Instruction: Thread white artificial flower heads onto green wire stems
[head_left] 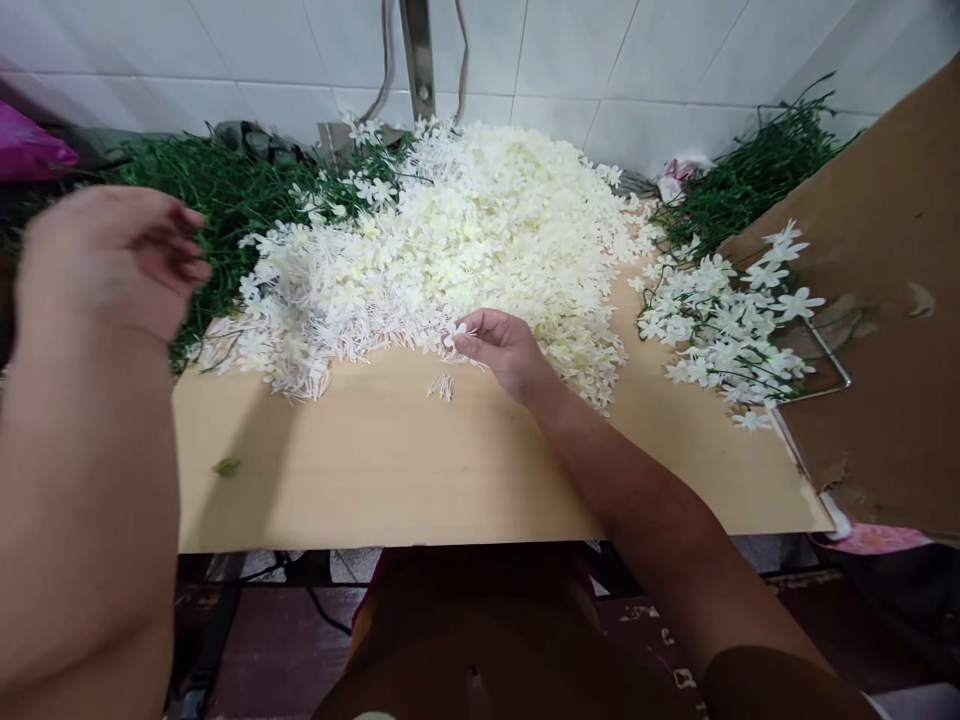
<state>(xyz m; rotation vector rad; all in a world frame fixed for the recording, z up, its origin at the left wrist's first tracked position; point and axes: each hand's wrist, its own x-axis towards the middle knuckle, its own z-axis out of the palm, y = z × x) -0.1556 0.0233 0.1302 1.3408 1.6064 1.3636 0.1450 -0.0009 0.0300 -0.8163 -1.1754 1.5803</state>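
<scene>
My right hand pinches a small white artificial flower between thumb and fingers, at the front edge of a large heap of loose white flowers. Just below that hand, a few short white stamens lie on the tan board. My left hand is raised at the far left, near a pile of green plastic stems. Its fingers are curled and smeared by motion, so whether they grip anything cannot be made out.
Finished-looking sprays of white flowers on green stems lie at the right, beside a bent metal wire and a cardboard panel. More green stems sit behind them. A green scrap lies front left. White tiles rise behind.
</scene>
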